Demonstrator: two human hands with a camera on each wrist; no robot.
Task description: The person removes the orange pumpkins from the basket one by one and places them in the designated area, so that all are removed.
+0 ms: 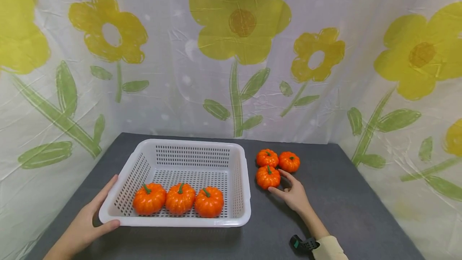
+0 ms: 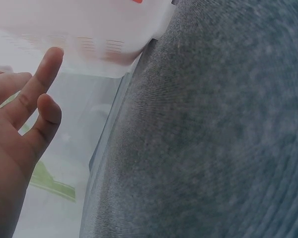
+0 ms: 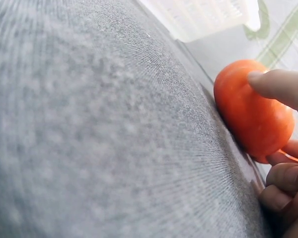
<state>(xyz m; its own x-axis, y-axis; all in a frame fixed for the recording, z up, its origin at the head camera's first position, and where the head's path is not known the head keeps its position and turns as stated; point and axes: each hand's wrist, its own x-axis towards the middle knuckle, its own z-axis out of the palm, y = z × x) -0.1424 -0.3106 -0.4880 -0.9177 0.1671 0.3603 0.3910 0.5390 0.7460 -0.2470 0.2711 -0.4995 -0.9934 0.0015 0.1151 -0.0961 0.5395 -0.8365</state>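
A white plastic basket [image 1: 236, 223] stands on the dark table with three small orange pumpkins inside: left [image 1: 149, 199], middle [image 1: 181, 199] and right [image 1: 209, 202]. My left hand [image 1: 84, 222] touches the basket's near left corner, thumb and fingers spread; in the left wrist view the fingers look fairly straight against its wall. To the right of the basket, my right hand [image 1: 294, 196] pinches another pumpkin [image 1: 268, 177] between thumb and fingers. In the right wrist view the thumb presses that pumpkin [image 3: 248, 111], low at the table surface; its far side is hidden.
Two more pumpkins, one [image 1: 267, 158] just behind the gripped one and another [image 1: 289, 161] to its right, sit on the dark table [image 1: 346, 212]. A white curtain [image 1: 166, 107] with yellow flowers hangs behind and at both sides. A black band [image 1: 304, 244] circles the right wrist.
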